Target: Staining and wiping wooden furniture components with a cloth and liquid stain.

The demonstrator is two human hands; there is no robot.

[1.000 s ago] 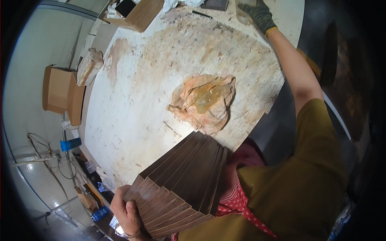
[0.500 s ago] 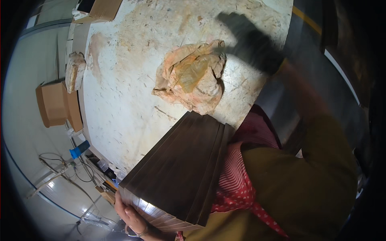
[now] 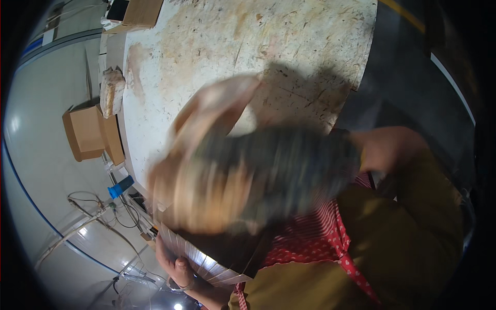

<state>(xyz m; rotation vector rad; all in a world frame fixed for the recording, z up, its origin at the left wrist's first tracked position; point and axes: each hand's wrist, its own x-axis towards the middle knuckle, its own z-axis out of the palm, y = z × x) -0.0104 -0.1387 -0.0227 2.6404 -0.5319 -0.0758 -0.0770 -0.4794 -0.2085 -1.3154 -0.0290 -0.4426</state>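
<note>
— Stack position?
— I see the stack of thin dark boards [image 3: 217,258] at my chest, edges fanned lower-left, left hand [image 3: 175,268] fingers curled beneath.
— Right hand?
— Gloved right hand [image 3: 289,170], blurred, with crumpled wrapping [image 3: 206,175] above the worktop [image 3: 248,46]; grip indeterminable.

A single fisheye view looked steeply down from the person's head, over the chest, onto the worn, pale-stained wooden bench [image 3: 289,46] ahead. It sat very close to the blurred dark-gloved right hand [image 3: 289,170], which filled the centre. The glossy grey floor [image 3: 46,170] curved along the left rim, its straight lines bending.
</note>
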